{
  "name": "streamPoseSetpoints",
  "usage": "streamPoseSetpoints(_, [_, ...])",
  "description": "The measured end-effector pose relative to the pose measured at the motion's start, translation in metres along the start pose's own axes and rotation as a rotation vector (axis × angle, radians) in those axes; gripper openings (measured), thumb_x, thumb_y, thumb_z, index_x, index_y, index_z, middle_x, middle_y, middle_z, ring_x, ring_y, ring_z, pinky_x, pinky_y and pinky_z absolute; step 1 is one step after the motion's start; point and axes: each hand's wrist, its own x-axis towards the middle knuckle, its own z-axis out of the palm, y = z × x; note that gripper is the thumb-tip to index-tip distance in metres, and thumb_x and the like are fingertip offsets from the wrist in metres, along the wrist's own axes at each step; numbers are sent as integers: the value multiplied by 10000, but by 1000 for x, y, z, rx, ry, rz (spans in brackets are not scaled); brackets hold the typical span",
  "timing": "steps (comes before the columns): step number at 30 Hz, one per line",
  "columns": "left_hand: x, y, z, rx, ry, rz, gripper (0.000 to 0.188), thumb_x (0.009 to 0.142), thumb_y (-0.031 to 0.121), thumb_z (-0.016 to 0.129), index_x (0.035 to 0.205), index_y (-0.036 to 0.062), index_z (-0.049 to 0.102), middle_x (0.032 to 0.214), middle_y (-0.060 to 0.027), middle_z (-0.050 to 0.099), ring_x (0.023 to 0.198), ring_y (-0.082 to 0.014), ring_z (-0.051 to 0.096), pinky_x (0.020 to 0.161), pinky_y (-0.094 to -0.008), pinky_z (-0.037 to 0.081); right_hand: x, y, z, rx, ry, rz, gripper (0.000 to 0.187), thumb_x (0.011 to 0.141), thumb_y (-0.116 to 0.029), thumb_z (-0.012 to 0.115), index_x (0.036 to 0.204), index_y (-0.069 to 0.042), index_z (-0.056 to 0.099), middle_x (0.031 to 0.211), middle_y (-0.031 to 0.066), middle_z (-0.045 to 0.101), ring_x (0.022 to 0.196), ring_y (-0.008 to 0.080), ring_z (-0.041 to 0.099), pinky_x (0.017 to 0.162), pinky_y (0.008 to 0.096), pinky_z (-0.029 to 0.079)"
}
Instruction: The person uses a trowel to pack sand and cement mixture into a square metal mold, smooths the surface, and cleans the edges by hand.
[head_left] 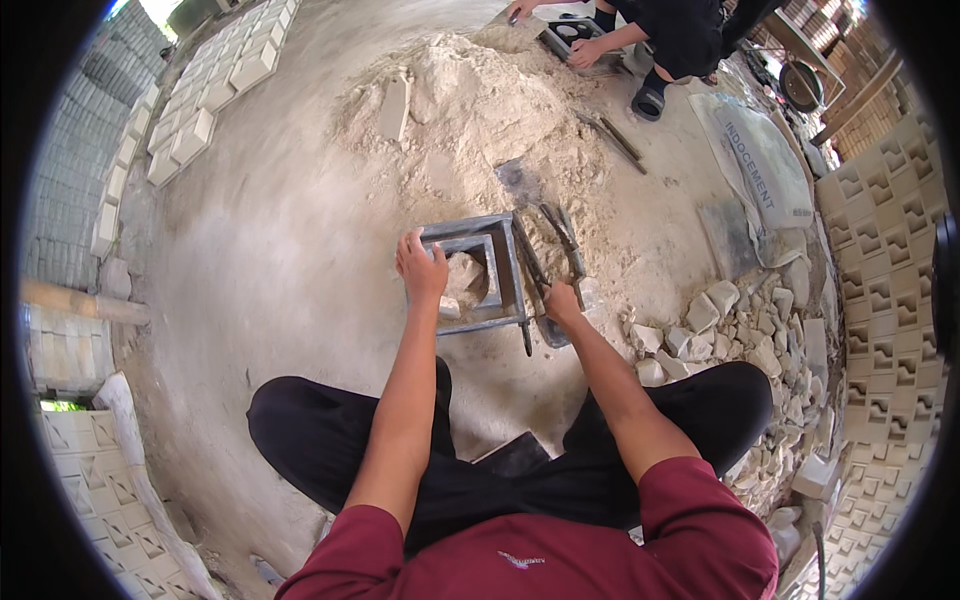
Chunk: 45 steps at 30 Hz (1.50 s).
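Observation:
A square grey metal mould (510, 268) with a smaller square frame inside lies on the floor before me. Pale powder and lumps (462, 275) sit within the inner frame. My left hand (422, 268) grips the mould's left side, with its fingers over the rim. Just off the right side, my right hand (562, 302) is closed around the near end of a dark, slim metal bar (528, 250); its fingertips are partly hidden. Beside that hand lies another dark, curved metal piece (572, 245), partly in powder.
A heap of pale powder (470, 110) rises beyond the mould, with a flat scoop-like plate (515, 180) at its edge. Broken chunks (715, 330) lie at right, near a printed sack (755, 160). Another person's hand (585, 52) works at a mould far off. Patterned blocks (890, 240) stand stacked.

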Motion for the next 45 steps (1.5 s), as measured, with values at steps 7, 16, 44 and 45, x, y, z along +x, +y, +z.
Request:
streamPoseSetpoints(7, [-3, -15, 5, -292, -24, -42, 442, 880, 178, 549, 1270, -6, 453, 1289, -231, 453, 1222, -400, 429, 1026, -451, 353, 20, 17, -25, -160, 138, -249, 190, 816, -160, 570, 800, 25, 605, 798, 261, 631, 788, 434, 617, 719, 486, 495])
streamPoseSetpoints(16, [20, -35, 14, -219, -16, 16, 444, 904, 215, 531, 1265, -35, 465, 1308, -258, 475, 1231, -391, 449, 1029, -422, 373, 66, -56, -74, -60, 332, -332, 210, 835, -134, 593, 1004, -12, 570, 984, 225, 591, 941, 407, 567, 849, 455, 458])
streamPoseSetpoints(44, [52, -43, 18, -439, -37, -289, 427, 921, 322, 518, 1232, 32, 550, 1178, -210, 612, 1125, -352, 570, 953, -389, 437, 130, -124, -95, -404, -5, -214, 274, 918, -287, 542, 998, -33, 605, 1019, 173, 643, 949, 379, 616, 813, 475, 494])
streamPoseSetpoints(45, [51, -42, 19, -420, -58, -232, 430, 925, 308, 508, 1253, 32, 535, 1202, -212, 598, 1144, -356, 557, 966, -389, 428, 139, -123, -91, -403, -2, -219, 274, 918, -287, 542, 998, -33, 605, 1019, 173, 643, 949, 379, 616, 813, 475, 494])
